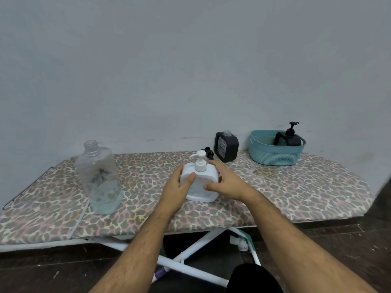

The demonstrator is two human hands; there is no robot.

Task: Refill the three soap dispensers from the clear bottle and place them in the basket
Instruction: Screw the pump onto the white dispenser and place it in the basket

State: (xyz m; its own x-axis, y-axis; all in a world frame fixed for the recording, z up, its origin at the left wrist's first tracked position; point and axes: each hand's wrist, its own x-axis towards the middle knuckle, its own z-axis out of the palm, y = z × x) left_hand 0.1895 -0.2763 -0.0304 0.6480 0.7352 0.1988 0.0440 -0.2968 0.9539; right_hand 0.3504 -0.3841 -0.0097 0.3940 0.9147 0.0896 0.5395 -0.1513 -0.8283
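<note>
The left hand [176,186] is gripping the white dispenser [201,182] from its left side, thumb curled across the front face and fingers wrapping behind. The right hand [225,182] is resting against the right side with fingers nearly straight and relaxed, not curling round anything. The dispenser is standing upright at the centre of the board [275,187], pump fitted. Judged from this, the step in hand is moving this second unit to the basket [275,154], which is sitting at the far right and already holding one black dispenser [288,137]. The next move is calling for a firm two-sided hold and an upright carry to the right. The third, open dispenser [227,146] is standing between the white unit and the basket, with its loose pump [208,152] lying just beside it; both are lying close to the carry path. The clear bottle [99,176] is standing uncapped at left, well apart, a little liquid remaining at its base.
</note>
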